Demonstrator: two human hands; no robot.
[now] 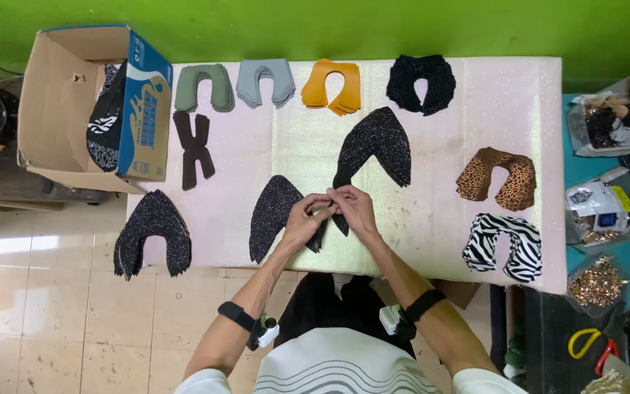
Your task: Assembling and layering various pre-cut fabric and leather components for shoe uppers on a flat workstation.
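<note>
My left hand (305, 217) and my right hand (354, 208) meet at the table's near middle, both pinching a black sparkly U-shaped fabric piece (276, 211). Only its left arm shows fully; its right arm is mostly hidden under my fingers. Just beyond my right hand lies another black sparkly U-shaped piece (377, 144), whose lower left tip reaches toward my fingers.
On the pale table (504, 109) lie stacks of U-shaped pieces: green (203, 87), grey (265, 80), orange (332, 85), black (421, 82), leopard (497, 176), zebra (503, 245), black sparkly (152, 232), plus dark strips (193, 149). A cardboard box (89, 102) stands left; bags of trim sit right.
</note>
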